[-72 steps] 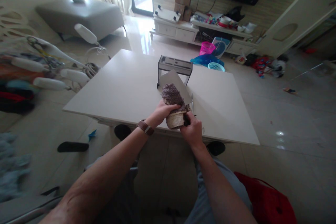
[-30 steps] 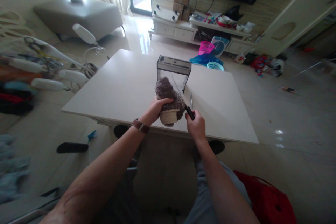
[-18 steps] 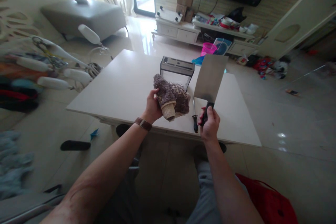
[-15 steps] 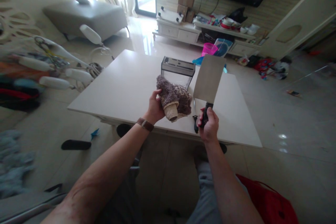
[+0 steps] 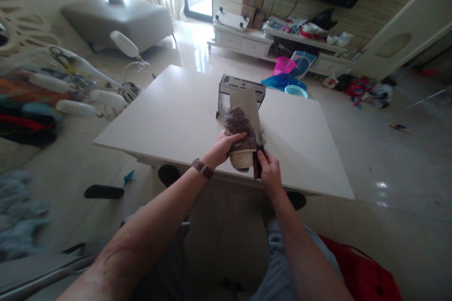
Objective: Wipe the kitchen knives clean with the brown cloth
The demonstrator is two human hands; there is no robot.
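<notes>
My left hand (image 5: 223,148) is wrapped round a bunched, shaggy purple-brown cloth (image 5: 237,120) with a beige underside, thumb across its front. My right hand (image 5: 270,171) grips the black handle of a cleaver (image 5: 248,99), its broad blade pointing up and away from me. The cloth lies against the blade and covers its lower left part; whether it wraps round the back is hidden. Just behind stands a knife block (image 5: 243,83) with a slotted dark top and clear front, partly covered by the blade. Both hands are above the near edge of the white table (image 5: 169,113).
On the floor beyond the table are a pink basket (image 5: 284,65), a blue plastic item (image 5: 278,81) and a light-blue basket (image 5: 295,91). A low TV cabinet (image 5: 243,46) stands by the wall. A red bag (image 5: 367,273) lies low at right.
The cleaver has swung left and in against the cloth, and my hands have come together. The cloth has turned more upright. The black-handled tool on the table is now hidden.
</notes>
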